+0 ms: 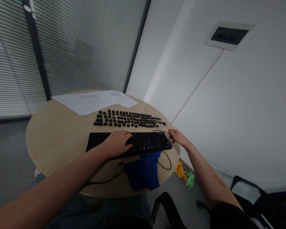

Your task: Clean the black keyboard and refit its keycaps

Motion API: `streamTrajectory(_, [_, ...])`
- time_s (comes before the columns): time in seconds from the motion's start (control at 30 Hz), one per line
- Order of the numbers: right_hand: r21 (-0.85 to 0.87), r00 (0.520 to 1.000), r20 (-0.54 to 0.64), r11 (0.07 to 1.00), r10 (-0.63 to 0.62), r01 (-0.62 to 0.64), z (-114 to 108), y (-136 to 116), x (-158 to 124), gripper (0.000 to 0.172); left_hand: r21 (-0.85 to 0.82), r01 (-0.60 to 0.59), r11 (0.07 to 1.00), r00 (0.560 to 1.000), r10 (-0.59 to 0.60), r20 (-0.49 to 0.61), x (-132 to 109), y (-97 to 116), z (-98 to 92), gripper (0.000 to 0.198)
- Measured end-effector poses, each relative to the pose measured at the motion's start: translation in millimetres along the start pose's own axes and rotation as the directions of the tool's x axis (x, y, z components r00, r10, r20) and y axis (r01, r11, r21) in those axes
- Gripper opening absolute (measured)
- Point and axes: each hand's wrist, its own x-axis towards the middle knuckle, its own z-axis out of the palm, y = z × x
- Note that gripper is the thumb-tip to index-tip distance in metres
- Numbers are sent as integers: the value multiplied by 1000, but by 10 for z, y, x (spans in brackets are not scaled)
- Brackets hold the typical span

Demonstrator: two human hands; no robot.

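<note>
A black keyboard (pixel 143 140) lies on the round wooden table, many of its keys off at the middle and right. My left hand (pixel 118 142) rests on its left-middle part, fingers stretched over it. At the keyboard's right end, my right hand (pixel 178 136) is closed in a pinch. A thin black cable (pixel 160 130) reaches these fingers, and something small and dark shows beneath them; I cannot make out what is held. Behind the keyboard, loose black keycaps (pixel 125 121) lie in rows. A blue cloth (pixel 143 171) sits in front, hanging over the table's near edge.
Printed paper sheets (pixel 88 101) lie at the back of the table (pixel 50 133). A cable (pixel 107 182) runs along the near edge. A white wall (pixel 228 111) stands close on the right. Orange and green crumpled pieces (pixel 184 175) lie on the floor near black chairs (pixel 249 187).
</note>
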Motion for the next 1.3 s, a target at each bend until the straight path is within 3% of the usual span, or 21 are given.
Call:
streamTrajectory(0.5, [14, 996, -81, 999, -46, 47, 73, 123, -4, 57, -19, -3, 1000, 999, 3, -36, -8, -13, 27, 39])
streamTrajectory(0.8, [60, 979, -201, 998, 27, -15, 103, 207, -53, 56, -5, 4, 1000, 1000, -4, -27, -13, -4, 29, 39])
streamTrajectory(1.3, [-49, 998, -37, 998, -46, 44, 114, 64, -14, 53, -24, 10, 1000, 1000, -10, -27, -21, 22, -15, 38])
